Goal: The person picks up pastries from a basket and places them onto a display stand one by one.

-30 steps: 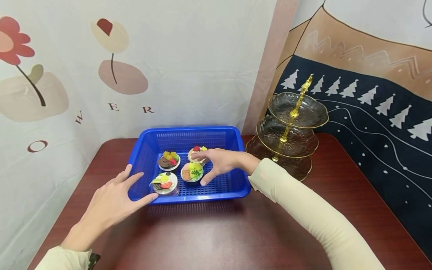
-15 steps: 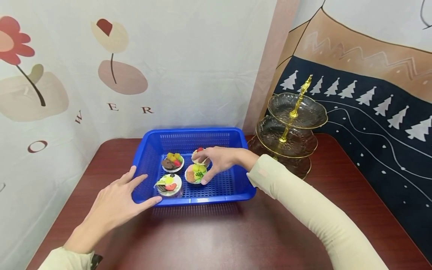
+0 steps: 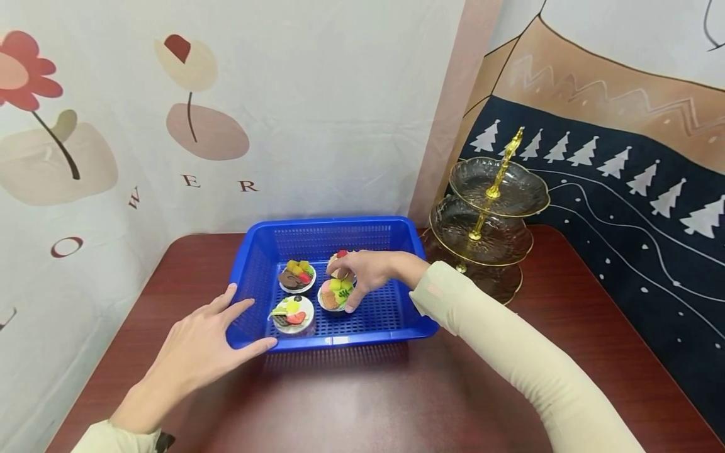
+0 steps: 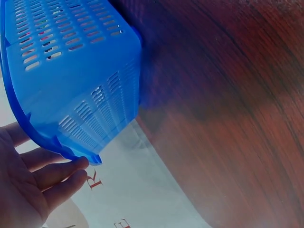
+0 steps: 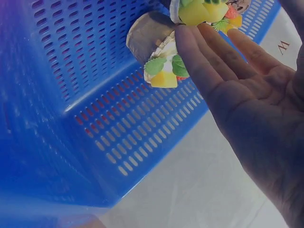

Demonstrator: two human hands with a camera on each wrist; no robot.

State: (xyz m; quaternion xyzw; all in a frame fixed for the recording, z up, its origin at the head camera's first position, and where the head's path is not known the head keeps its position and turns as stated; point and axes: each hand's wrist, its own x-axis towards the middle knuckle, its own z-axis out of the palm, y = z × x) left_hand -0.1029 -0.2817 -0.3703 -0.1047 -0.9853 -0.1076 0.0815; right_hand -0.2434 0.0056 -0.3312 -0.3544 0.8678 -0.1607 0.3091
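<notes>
The blue plastic basket [image 3: 333,341] sits on the table with several dessert cups inside. My left hand [image 3: 198,343] rests its spread fingers and thumb on the basket's left rim; fingertips touch the rim in the left wrist view. My right hand [image 3: 370,270] reaches inside, fingers over the cream-topped cup [image 3: 341,255] with a red berry, thumb beside the cup with yellow fruit and a green leaf [image 3: 335,294]. In the right wrist view, its straight fingers extend between these two cups; a firm grip does not show. A chocolate-topped cup [image 3: 296,278] and a strawberry-topped cup [image 3: 292,314] stand at left.
A three-tier glass stand [image 3: 481,229] with gold trim and a gold post rises right of the basket, close to my right forearm. Behind the brown wooden table [image 3: 340,402] hang a pale flower-print cloth [image 3: 328,94] and a dark tree-print cloth [image 3: 600,207].
The basket and its cups have slid right and slightly nearer, with my left hand moving along at its rim. My right hand stays nearly in place, so its thumb is now beside the leaf-topped cup.
</notes>
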